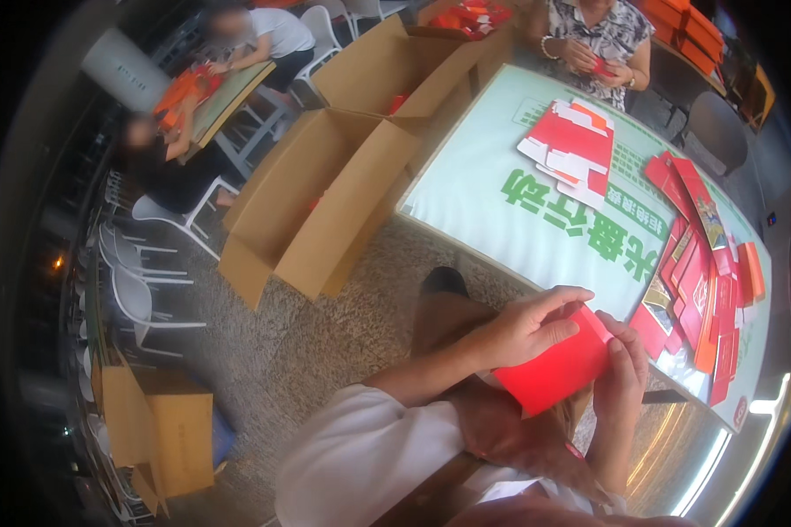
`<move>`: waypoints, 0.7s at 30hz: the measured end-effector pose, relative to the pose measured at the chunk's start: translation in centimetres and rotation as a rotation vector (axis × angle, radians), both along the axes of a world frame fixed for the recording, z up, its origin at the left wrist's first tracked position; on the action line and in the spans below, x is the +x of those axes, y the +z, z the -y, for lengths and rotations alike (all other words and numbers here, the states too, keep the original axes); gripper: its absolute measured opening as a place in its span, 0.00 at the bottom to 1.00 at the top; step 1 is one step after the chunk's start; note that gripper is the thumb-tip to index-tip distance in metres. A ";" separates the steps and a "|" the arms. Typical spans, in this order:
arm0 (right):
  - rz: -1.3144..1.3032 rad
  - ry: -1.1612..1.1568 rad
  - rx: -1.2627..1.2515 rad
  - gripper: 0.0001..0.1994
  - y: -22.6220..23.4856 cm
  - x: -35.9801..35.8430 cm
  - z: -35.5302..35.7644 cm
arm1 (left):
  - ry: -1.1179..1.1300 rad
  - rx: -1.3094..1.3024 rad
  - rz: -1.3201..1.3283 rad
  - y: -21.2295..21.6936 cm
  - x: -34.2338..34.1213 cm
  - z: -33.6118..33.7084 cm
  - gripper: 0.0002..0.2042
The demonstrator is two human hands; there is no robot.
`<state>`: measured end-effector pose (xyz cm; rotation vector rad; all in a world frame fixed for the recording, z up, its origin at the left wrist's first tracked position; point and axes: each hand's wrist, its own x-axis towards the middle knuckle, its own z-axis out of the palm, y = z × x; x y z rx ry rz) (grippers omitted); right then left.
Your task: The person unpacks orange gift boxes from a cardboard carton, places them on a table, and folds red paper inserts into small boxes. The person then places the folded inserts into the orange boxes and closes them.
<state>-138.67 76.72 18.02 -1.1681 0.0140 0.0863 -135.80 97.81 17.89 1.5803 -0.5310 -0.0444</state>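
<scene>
A flat red paper envelope or card (558, 369) is held over my lap with both hands. My left hand (529, 327) grips its upper left edge, thumb on top. My right hand (622, 378) pinches its right edge. Just beyond, on the white and green table (501, 220), lies a spread of red and orange packets (699, 281) at the right. A stack of flat red and white pieces (573, 147) lies in the table's middle.
Two open cardboard boxes (316, 206) stand on the floor left of the table, another (163, 430) at lower left. A person across the table (598, 39) handles a red item. Two more people sit at a far table (224, 97). White chairs (141, 281) line the left.
</scene>
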 end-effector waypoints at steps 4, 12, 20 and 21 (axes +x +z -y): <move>-0.033 0.024 0.007 0.20 0.4 -0.5 -0.5 | 0.021 0.034 0.005 0.0 -0.3 0.1 0.19; -0.019 0.026 -0.015 0.22 0.1 -0.8 -0.2 | 0.087 0.058 0.100 -1.1 -0.2 1.1 0.16; 0.059 -0.004 -0.138 0.20 -1.3 -1.7 0.0 | 0.051 0.022 -0.075 -0.6 -1.3 1.5 0.16; 0.093 -0.016 -0.203 0.19 -2.0 -1.7 0.0 | 0.070 0.014 -0.072 -1.0 -1.5 1.6 0.15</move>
